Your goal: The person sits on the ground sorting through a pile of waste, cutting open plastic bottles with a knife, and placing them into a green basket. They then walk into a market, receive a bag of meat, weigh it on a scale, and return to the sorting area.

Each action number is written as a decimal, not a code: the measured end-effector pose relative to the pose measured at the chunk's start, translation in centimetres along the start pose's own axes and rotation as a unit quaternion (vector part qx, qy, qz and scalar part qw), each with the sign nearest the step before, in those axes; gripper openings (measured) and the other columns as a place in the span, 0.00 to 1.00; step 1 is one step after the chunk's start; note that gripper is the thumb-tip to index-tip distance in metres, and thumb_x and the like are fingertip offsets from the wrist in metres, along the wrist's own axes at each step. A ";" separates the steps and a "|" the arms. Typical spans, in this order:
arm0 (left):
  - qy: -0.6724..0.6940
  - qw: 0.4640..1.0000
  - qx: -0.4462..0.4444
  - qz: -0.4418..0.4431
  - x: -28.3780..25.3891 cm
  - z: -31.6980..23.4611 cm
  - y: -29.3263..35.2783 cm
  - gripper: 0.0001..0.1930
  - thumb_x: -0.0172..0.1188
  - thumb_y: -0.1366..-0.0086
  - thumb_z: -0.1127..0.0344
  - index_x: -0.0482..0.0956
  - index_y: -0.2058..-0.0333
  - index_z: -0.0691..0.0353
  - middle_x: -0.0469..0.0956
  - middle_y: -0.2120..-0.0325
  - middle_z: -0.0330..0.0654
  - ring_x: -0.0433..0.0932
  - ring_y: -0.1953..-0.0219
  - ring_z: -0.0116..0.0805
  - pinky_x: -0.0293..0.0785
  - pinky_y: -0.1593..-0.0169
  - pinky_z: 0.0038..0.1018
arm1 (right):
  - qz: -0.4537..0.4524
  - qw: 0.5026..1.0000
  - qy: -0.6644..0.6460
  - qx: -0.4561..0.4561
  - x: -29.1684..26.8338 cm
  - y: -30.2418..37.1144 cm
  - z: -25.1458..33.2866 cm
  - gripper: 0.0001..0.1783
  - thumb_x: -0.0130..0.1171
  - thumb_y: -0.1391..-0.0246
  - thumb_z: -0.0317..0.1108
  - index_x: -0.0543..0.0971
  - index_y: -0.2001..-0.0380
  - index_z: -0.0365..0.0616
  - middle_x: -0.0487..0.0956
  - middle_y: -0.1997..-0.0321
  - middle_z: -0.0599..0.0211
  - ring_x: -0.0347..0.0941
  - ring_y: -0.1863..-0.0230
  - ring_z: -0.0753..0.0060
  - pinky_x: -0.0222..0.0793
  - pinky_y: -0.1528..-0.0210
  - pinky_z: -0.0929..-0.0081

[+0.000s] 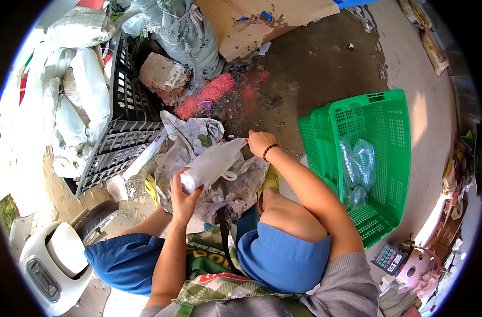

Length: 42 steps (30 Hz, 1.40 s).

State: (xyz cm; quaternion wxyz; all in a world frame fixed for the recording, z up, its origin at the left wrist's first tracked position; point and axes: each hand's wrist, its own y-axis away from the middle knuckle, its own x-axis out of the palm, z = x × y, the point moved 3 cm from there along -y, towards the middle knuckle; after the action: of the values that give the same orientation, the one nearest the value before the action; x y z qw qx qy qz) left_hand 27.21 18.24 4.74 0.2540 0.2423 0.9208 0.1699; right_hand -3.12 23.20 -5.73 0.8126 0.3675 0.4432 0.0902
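Clock directions are read from the white plastic bag (213, 165), with 12 o'clock toward the top of the view. The bag is suspended between the two hands, above the bent knees, and is drawn into a tapered shape. Its wide end is directed to 7 o'clock and its narrow end to 1 o'clock; a small handle loop hangs from its lower side.

The wide end is gripped by the left hand (184, 201), at 7 o'clock, with the thumb on one side and the fingers curled on the other. The narrow end is pinched between the fingertips of the right hand (261, 143), at 2 o'clock. A dark beaded bracelet (271, 150) is worn on the right wrist.

Crumpled, soiled sheeting (201, 129) is spread beneath and behind the bag. At 10 o'clock, a black slatted crate (138, 126) is positioned at a tilt, with white wrapped bundles (87, 79) piled at its far side. A broken brick (164, 74) is located at 11 o'clock, and red mesh (208, 95) is laid at 12 o'clock.

At 3 o'clock, clear plastic bottles (363, 164) are contained in a green perforated basket (395, 158). A pink helmet (416, 267) is seen at 4 o'clock.
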 end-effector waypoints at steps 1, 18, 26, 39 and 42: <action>0.076 0.997 -0.026 0.014 -0.6 0.6 -0.8 0.35 0.68 0.48 0.83 0.68 0.41 0.54 0.66 0.49 0.45 0.72 0.49 0.39 0.71 0.45 0.31 | 0.022 1.000 0.000 -0.003 0.1 -0.1 -0.2 0.18 0.52 0.41 0.29 0.77 0.51 0.31 0.84 0.59 0.46 0.82 0.56 0.47 0.77 0.54 0.55; -0.190 0.976 0.003 -0.106 -0.6 -0.9 -2.4 0.25 0.59 0.31 0.62 0.64 0.39 0.64 0.63 0.46 0.61 0.69 0.45 0.61 0.66 0.40 0.42 | 0.119 0.833 -0.535 -0.072 2.5 1.7 5.5 0.12 0.53 0.41 0.35 0.81 0.63 0.38 0.78 0.81 0.64 0.68 0.86 0.77 0.62 0.82 0.76; -0.267 0.954 0.080 -0.107 2.3 -5.1 -1.8 0.44 0.67 0.45 0.65 0.54 0.33 0.68 0.57 0.37 0.62 0.60 0.36 0.61 0.60 0.33 0.45 | 0.173 0.776 -0.580 -0.177 -0.3 2.7 12.2 0.09 0.52 0.45 0.30 0.75 0.64 0.36 0.74 0.82 0.67 0.69 0.84 0.77 0.65 0.81 0.73; -0.140 0.969 0.190 -0.069 7.7 -9.0 -2.6 0.38 0.67 0.41 0.64 0.61 0.34 0.63 0.59 0.36 0.57 0.58 0.34 0.58 0.56 0.32 0.44 | 0.102 0.797 -0.511 -0.306 -14.9 9.7 16.5 0.28 0.47 0.46 0.23 0.72 0.40 0.40 0.80 0.74 0.64 0.76 0.73 0.78 0.73 0.65 0.75; -0.197 0.955 0.167 -0.143 8.2 -10.5 -4.2 0.29 0.58 0.38 0.69 0.68 0.37 0.60 0.60 0.38 0.60 0.61 0.36 0.60 0.59 0.34 0.46 | -0.111 0.796 -0.535 -0.261 -13.0 5.2 10.9 0.15 0.46 0.42 0.23 0.76 0.53 0.38 0.80 0.73 0.70 0.70 0.75 0.86 0.67 0.72 0.82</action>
State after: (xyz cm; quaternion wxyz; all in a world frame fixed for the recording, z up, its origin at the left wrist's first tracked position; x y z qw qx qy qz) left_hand 13.72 17.17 8.24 0.4081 0.1756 0.8927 -0.0759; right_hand -1.28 15.13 10.02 0.9898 0.0794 -0.0644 -0.0991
